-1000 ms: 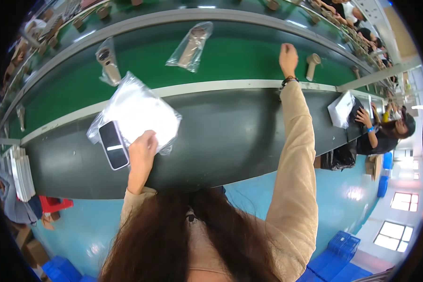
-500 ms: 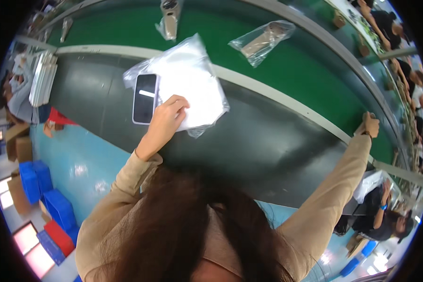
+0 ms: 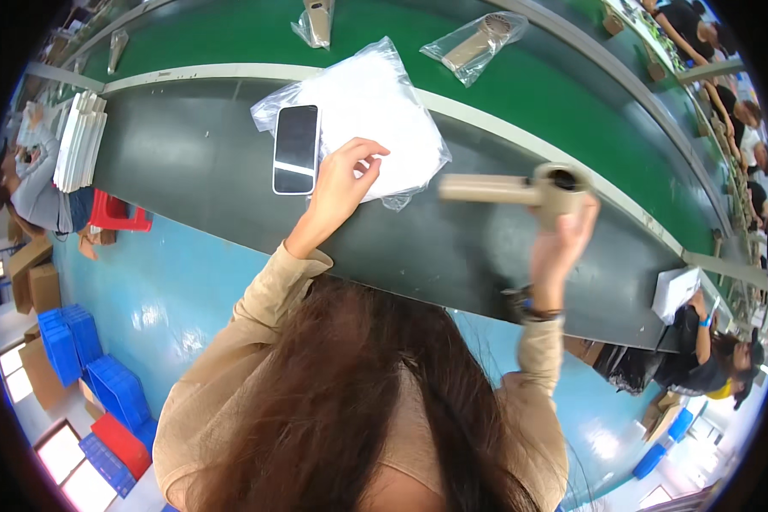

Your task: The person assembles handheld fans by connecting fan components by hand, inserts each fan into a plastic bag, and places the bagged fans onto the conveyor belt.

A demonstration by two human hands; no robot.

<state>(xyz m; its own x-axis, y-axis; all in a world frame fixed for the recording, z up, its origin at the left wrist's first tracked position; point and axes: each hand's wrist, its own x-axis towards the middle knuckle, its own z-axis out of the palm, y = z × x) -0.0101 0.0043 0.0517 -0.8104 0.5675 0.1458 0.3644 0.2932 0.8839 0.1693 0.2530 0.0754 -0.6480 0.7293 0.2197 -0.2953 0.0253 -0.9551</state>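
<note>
My right hand is wrapped round a beige hair dryer, held over the dark bench top with its handle pointing left. The hand is slightly blurred. My left hand hovers at or rests on a stack of clear plastic bags. Its fingers are loosely bent, thumb and forefinger a little apart, with nothing visible between them. On the left part of the bags lies a phone with a dark screen and pale rim, just beside my left hand.
Beyond the bench top runs a green conveyor belt. Two bagged hair dryers lie on it, one at the right and one near the middle. White flat pieces stand at the bench's left end. Co-workers sit at both ends.
My right hand has come back from the belt at far right, now holding the hair dryer. My left hand's fingers have loosened. Bags and phone appear further right and higher in the picture.
</note>
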